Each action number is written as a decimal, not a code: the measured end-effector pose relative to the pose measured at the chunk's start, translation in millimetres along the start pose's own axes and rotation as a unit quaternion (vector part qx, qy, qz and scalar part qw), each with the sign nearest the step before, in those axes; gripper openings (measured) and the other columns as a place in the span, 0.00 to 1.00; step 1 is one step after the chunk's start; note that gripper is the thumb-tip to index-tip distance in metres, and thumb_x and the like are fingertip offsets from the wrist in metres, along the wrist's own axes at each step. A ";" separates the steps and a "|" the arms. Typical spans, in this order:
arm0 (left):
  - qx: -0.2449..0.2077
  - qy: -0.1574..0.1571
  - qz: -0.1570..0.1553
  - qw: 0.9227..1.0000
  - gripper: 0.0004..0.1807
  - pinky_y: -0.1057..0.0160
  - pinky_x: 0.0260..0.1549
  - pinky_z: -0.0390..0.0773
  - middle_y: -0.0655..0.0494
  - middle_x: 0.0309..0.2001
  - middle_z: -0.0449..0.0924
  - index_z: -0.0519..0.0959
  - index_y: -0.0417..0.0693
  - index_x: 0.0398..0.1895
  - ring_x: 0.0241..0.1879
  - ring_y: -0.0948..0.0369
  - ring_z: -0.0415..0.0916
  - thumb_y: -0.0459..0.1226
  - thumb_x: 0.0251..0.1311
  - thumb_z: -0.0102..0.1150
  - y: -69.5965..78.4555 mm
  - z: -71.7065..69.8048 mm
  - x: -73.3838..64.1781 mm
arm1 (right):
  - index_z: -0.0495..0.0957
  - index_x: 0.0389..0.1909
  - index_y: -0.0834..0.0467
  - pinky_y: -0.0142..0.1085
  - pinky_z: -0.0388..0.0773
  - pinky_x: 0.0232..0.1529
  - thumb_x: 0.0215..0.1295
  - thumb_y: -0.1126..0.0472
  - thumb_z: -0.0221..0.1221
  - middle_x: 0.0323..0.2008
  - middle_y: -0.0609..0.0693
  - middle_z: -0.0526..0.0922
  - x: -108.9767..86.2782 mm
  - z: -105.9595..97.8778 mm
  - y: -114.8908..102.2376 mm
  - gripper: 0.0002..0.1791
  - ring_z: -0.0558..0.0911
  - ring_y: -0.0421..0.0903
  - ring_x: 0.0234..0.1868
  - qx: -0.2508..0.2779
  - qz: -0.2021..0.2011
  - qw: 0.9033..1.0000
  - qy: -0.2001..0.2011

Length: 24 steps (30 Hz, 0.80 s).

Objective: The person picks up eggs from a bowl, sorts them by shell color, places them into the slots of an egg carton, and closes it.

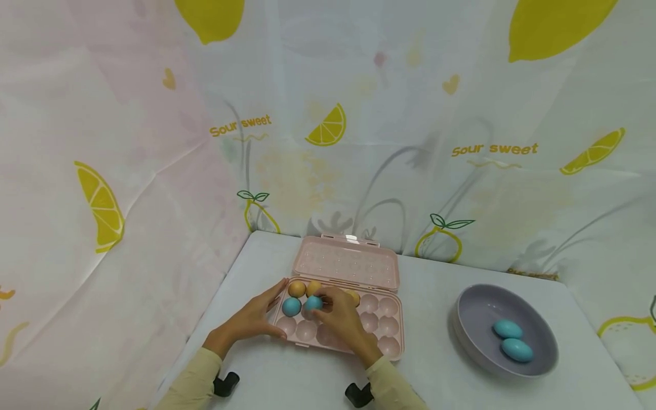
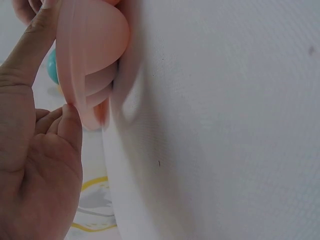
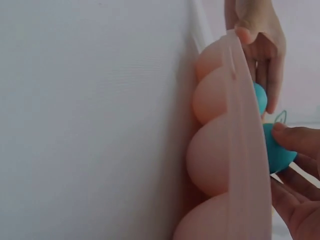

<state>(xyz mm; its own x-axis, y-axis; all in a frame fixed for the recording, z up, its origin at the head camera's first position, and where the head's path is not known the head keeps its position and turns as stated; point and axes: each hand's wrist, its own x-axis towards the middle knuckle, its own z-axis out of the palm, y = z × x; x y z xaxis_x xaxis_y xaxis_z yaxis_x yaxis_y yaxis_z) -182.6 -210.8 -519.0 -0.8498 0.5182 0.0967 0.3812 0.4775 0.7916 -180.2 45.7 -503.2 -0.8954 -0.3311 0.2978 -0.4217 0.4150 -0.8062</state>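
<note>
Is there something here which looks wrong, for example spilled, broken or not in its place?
Nothing stands out. The pink carton lies open, yellow eggs and a blue egg sit in it, and two blue eggs rest inside the bowl.

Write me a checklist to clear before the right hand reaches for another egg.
1. Carton lid open: ok, swung back.
2. Pink egg carton steadied: ok, left hand touches its left end.
3. Right hand free: not ok, pinching a turquoise egg.
4. That egg fully seated: cannot tell, fingers partly cover it.
5. Empty cups available: ok, along the near row.
6. More eggs: ok, two turquoise eggs in the purple-gray bowl.
</note>
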 end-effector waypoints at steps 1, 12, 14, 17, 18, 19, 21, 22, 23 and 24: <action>0.000 0.001 0.001 1.000 0.70 0.56 0.65 0.62 0.46 0.76 0.47 0.45 0.40 0.77 0.74 0.51 0.48 0.51 0.33 0.81 0.1 0.1 -0.1 | 0.80 0.48 0.62 0.32 0.82 0.48 0.53 0.66 0.71 0.45 0.49 0.82 -0.4 1.4 0.7 0.20 0.83 0.45 0.47 -0.007 0.004 1.000 0.001; -0.003 0.005 0.009 1.000 0.70 0.56 0.66 0.62 0.46 0.76 0.48 0.47 0.39 0.77 0.74 0.51 0.49 0.51 0.32 0.81 -1.0 0.1 0.1 | 0.83 0.46 0.60 0.31 0.82 0.48 0.52 0.66 0.72 0.42 0.47 0.82 -3.3 10.4 3.6 0.19 0.82 0.42 0.45 -0.039 -0.005 0.999 -0.001; -0.002 0.004 0.012 1.000 0.70 0.57 0.66 0.62 0.46 0.76 0.48 0.47 0.39 0.77 0.74 0.51 0.49 0.51 0.32 0.81 -1.3 0.0 0.2 | 0.84 0.45 0.60 0.33 0.82 0.48 0.52 0.66 0.72 0.42 0.47 0.83 -4.1 11.9 4.0 0.18 0.81 0.42 0.44 -0.050 -0.013 0.999 0.003; -0.002 0.003 0.014 1.000 0.70 0.57 0.65 0.63 0.46 0.76 0.49 0.47 0.39 0.77 0.74 0.51 0.49 0.50 0.32 0.81 -1.2 -0.1 0.1 | 0.85 0.43 0.60 0.34 0.82 0.46 0.51 0.67 0.72 0.41 0.48 0.84 -4.6 14.0 4.6 0.16 0.82 0.42 0.43 -0.064 -0.032 0.997 0.014; -0.002 0.003 0.014 1.000 0.70 0.57 0.65 0.63 0.46 0.76 0.49 0.47 0.39 0.77 0.74 0.51 0.49 0.50 0.32 0.81 -1.2 0.0 0.1 | 0.84 0.43 0.61 0.34 0.83 0.46 0.51 0.68 0.72 0.41 0.48 0.84 -4.6 14.6 4.7 0.16 0.82 0.42 0.43 -0.064 -0.035 0.997 0.015; -0.002 0.003 0.013 1.000 0.70 0.58 0.66 0.63 0.46 0.76 0.49 0.47 0.39 0.77 0.74 0.51 0.49 0.50 0.32 0.81 -1.1 0.0 0.1 | 0.84 0.42 0.61 0.34 0.83 0.45 0.50 0.68 0.72 0.40 0.48 0.84 -4.5 15.1 4.4 0.16 0.82 0.42 0.43 -0.066 -0.039 0.997 0.017; -0.005 0.004 0.012 1.000 0.70 0.58 0.66 0.63 0.46 0.76 0.49 0.47 0.39 0.77 0.74 0.51 0.49 0.49 0.32 0.81 -0.9 0.1 0.0 | 0.84 0.42 0.61 0.32 0.82 0.45 0.50 0.69 0.72 0.40 0.48 0.84 -4.1 16.0 4.6 0.16 0.82 0.42 0.42 -0.073 -0.042 0.996 0.018; -0.005 0.004 0.011 1.000 0.70 0.58 0.66 0.63 0.46 0.76 0.49 0.47 0.39 0.77 0.74 0.51 0.49 0.49 0.32 0.81 -0.8 0.2 -0.1 | 0.84 0.42 0.61 0.31 0.82 0.44 0.50 0.69 0.72 0.40 0.48 0.84 -4.1 16.2 4.4 0.16 0.81 0.41 0.42 -0.075 -0.041 0.996 0.018; -0.005 0.004 0.011 1.000 0.70 0.58 0.66 0.62 0.46 0.76 0.49 0.47 0.39 0.77 0.74 0.51 0.49 0.49 0.32 0.81 -0.7 0.3 -0.2 | 0.84 0.42 0.61 0.31 0.82 0.44 0.49 0.69 0.72 0.40 0.48 0.84 -4.3 16.5 4.3 0.16 0.81 0.41 0.42 -0.079 -0.040 0.996 0.018; -0.005 0.004 0.010 1.000 0.70 0.59 0.66 0.62 0.46 0.76 0.49 0.47 0.39 0.77 0.74 0.51 0.48 0.50 0.32 0.81 -0.6 0.4 -0.2 | 0.84 0.43 0.60 0.31 0.82 0.43 0.50 0.69 0.71 0.39 0.47 0.83 -4.5 16.3 3.7 0.16 0.81 0.41 0.41 -0.081 -0.037 0.996 0.016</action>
<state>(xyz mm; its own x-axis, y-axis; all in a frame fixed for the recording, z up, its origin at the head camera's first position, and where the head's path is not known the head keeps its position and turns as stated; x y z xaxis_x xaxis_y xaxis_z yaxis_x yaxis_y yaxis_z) -182.4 -210.9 -519.7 -0.8451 0.5216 0.1174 0.3946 0.4603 0.7953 -175.4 34.9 -515.9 -0.8644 -0.3396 0.3708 -0.5011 0.5223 -0.6900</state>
